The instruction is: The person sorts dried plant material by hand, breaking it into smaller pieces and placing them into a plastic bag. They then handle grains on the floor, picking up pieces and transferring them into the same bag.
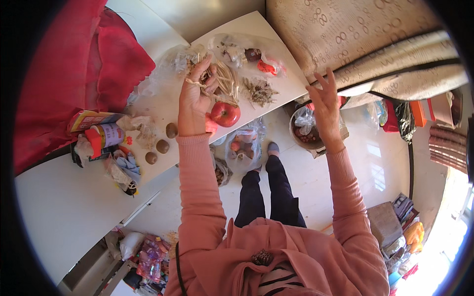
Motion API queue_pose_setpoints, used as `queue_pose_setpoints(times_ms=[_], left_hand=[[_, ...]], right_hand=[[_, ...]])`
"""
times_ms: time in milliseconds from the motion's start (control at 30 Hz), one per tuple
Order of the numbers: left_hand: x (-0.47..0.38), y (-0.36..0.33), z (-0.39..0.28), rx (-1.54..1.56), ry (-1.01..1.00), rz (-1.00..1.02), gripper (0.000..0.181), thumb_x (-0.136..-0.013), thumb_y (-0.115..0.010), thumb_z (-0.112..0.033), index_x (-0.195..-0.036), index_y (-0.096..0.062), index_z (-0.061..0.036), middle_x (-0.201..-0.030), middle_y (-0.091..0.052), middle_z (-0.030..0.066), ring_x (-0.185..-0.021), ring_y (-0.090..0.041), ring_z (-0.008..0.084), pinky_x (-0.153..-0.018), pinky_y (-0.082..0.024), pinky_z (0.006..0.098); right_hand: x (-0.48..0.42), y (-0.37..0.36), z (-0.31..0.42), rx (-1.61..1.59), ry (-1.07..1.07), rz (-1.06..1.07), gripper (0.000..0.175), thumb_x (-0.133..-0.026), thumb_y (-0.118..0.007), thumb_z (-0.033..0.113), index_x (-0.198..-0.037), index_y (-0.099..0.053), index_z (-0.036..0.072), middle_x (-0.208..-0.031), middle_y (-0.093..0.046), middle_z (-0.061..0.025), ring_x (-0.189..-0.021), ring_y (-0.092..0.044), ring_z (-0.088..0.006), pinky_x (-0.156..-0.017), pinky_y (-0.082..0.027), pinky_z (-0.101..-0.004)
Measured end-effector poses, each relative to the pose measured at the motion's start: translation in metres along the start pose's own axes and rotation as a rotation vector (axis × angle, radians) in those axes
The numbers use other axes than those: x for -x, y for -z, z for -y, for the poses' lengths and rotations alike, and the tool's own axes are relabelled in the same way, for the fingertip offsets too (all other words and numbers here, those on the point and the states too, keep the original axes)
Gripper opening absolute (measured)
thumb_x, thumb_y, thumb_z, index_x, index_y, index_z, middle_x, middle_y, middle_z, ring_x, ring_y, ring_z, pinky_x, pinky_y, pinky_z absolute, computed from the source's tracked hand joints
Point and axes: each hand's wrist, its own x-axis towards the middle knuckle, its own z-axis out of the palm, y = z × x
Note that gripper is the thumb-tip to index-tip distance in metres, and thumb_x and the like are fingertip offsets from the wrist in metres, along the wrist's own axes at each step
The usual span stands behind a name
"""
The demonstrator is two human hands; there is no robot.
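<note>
My left hand [199, 88] is raised over the white table with its fingers curled around dried plant stalks [226, 79]. A pale strand runs across the palm and thumb. Just beyond that wrist, a red apple [225, 114] sits near the table edge, with a second apple [211, 125] partly hidden by the wrist. To the right of the stalks lies a loose heap of dried leaves and stems [260, 90] on the tabletop. My right hand [324, 107] is held in the air past the table's edge, fingers spread and holding nothing.
Clear plastic bags [231, 48] lie at the table's back. Three brown round fruits, probably kiwifruit [162, 146], and a can [107, 135] are to the left. On the floor are a bag of fruit [242, 146] and a pot [305, 127]. A patterned cloth [344, 40] hangs at right.
</note>
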Motion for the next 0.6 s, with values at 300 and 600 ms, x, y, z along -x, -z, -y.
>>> queue_pose_setpoints(times_ms=[300,600], left_hand=[[0.105,-0.046,0.03,0.094,0.134,0.313,0.03,-0.093,-0.065,-0.018,-0.118,-0.063,-0.0004,-0.073,-0.059,0.0011,-0.049,-0.038,0.0052,-0.045,-0.029,0.0207],[0.21,-0.189,0.151,0.282,0.615,0.673,0.028,-0.098,-0.06,-0.02,-0.116,-0.058,0.0003,-0.079,-0.058,0.0046,-0.055,-0.041,0.0063,-0.045,-0.032,0.0208]], right_hand=[[0.178,0.092,0.022,0.074,-0.238,-0.255,0.065,-0.098,-0.052,0.013,-0.155,-0.021,0.007,-0.135,-0.055,-0.0185,-0.096,-0.066,-0.0175,-0.079,-0.052,-0.0281],[0.33,0.174,0.062,-0.058,-0.279,-0.606,0.066,-0.095,-0.053,0.008,-0.154,-0.024,0.008,-0.127,-0.061,-0.0173,-0.09,-0.067,-0.0174,-0.077,-0.053,-0.0299]])
